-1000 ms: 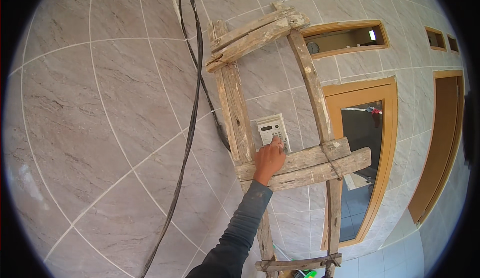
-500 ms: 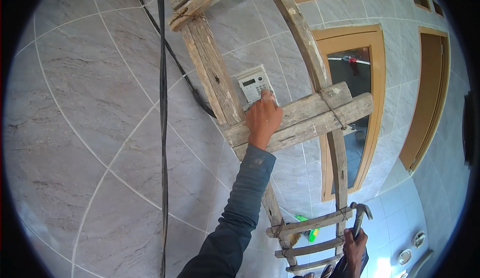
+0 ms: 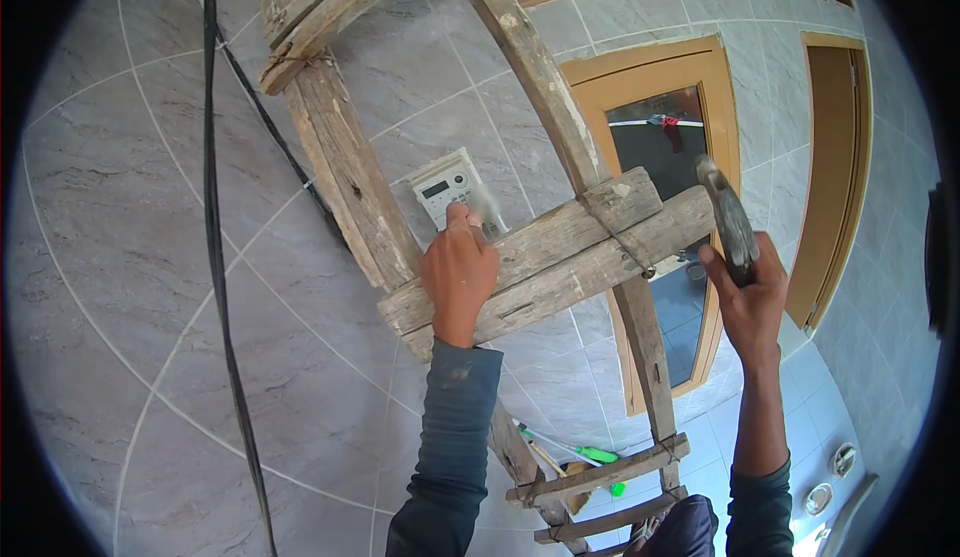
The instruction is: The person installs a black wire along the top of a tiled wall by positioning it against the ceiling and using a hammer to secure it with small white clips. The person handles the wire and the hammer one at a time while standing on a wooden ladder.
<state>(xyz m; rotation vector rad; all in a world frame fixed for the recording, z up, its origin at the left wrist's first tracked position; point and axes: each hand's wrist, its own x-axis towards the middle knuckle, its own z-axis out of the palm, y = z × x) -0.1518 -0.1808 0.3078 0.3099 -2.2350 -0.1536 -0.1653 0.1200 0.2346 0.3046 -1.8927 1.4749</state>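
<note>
A white wall-mounted meter box (image 3: 447,193) with a small dark display and a keypad shows between the rails of a rough wooden ladder (image 3: 540,257). My left hand (image 3: 460,275) reaches over the ladder's doubled rung to the lower part of the box. Its fingers are pinched together there, and whatever they hold, if anything, is hidden. A pale blur lies just right of the fingertips. On the right, my right hand (image 3: 750,297) is closed around a hammer (image 3: 735,222), raised beside the end of the rung and tilted up.
Black cables (image 3: 222,287) run down the grey tiled wall (image 3: 130,207) at left. A wood-framed glass panel (image 3: 720,87) and a brown door (image 3: 832,157) are at right. Below, a green-ended tool (image 3: 600,454) lies behind the lower rungs, and round pale objects (image 3: 818,499) lie on the floor.
My right hand has lifted the hammer from beside the lower rungs to the height of the doubled rung. My left hand stays at the meter box. The whole view has shifted.
</note>
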